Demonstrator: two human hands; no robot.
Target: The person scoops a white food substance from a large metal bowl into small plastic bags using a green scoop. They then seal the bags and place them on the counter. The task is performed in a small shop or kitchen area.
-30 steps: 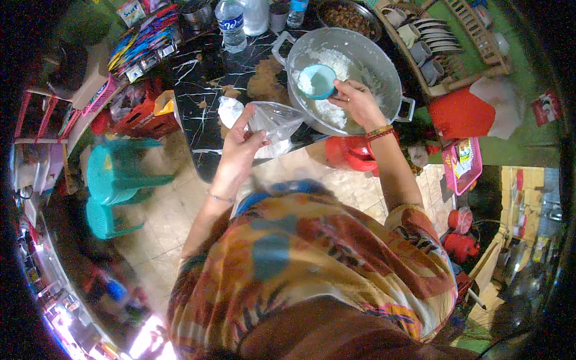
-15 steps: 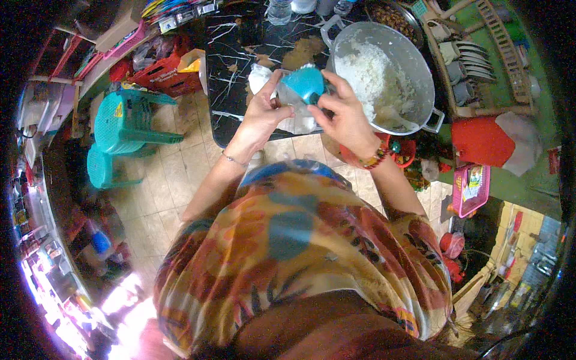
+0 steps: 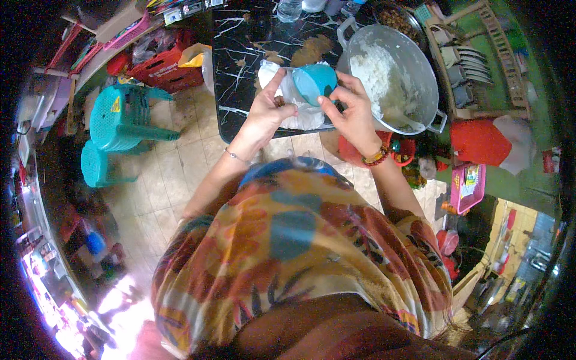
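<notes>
My left hand (image 3: pixel 267 111) grips a clear plastic bag (image 3: pixel 288 91) above the near edge of the black table, its thumb and fingers around the bag's side. In my right hand (image 3: pixel 354 114) is a teal plastic cup (image 3: pixel 315 84), tilted with its mouth at the bag's opening. Fingers curl round the near side of the cup. Its contents are mostly hidden. Just to the right stands a big aluminium pot (image 3: pixel 427 72) holding white crumbly food (image 3: pixel 373 73), perhaps rice. White plastic bags (image 3: pixel 306 117) lie on the table under and beside my hands.
The black marbled table (image 3: pixel 231 66) carries bottles (image 3: pixel 289 9) at its far side and a bowl of brown food (image 3: pixel 393 18) behind the pot. A dish rack (image 3: pixel 474 66) stands right. Green stools (image 3: pixel 114 120) stand on the left floor near a red crate (image 3: pixel 171 72).
The cup has turned, showing more of its inside, and its blur has lessened. My right-hand fingers have shifted on it. The whole view has moved slightly.
</notes>
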